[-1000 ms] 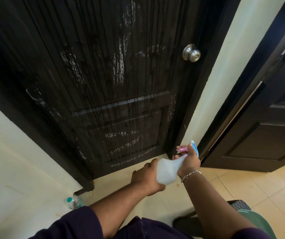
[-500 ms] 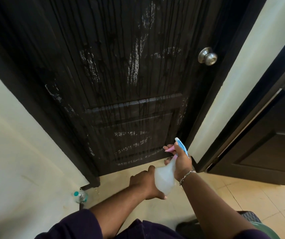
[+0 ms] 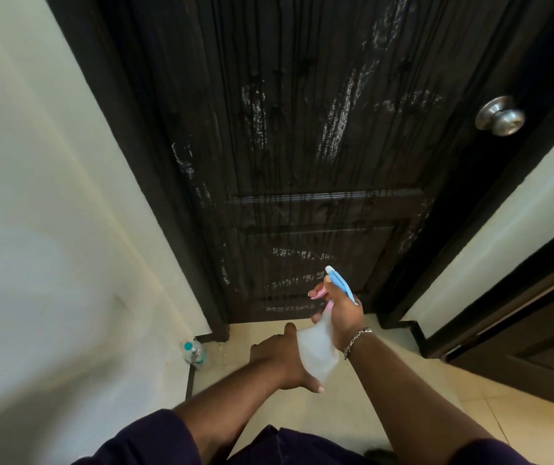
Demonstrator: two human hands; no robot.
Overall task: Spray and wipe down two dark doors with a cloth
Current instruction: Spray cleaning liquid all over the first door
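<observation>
Door (image 3: 302, 129) wet-streaked, cream walls (image 3: 50, 196); right hand (image 3: 342, 317) gripping spray bottle (image 3: 315, 350); left hand (image 3: 282, 360) unclear

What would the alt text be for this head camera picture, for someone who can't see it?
A person's right hand grips a spray bottle aimed at a wet, streaked dark door; the left hand steadies its base. A small water bottle stands by the wall.

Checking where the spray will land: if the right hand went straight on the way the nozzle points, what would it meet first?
Most likely the lower panel of the dark door. The right hand aims the spray bottle there, though depth is uncertain.
</observation>
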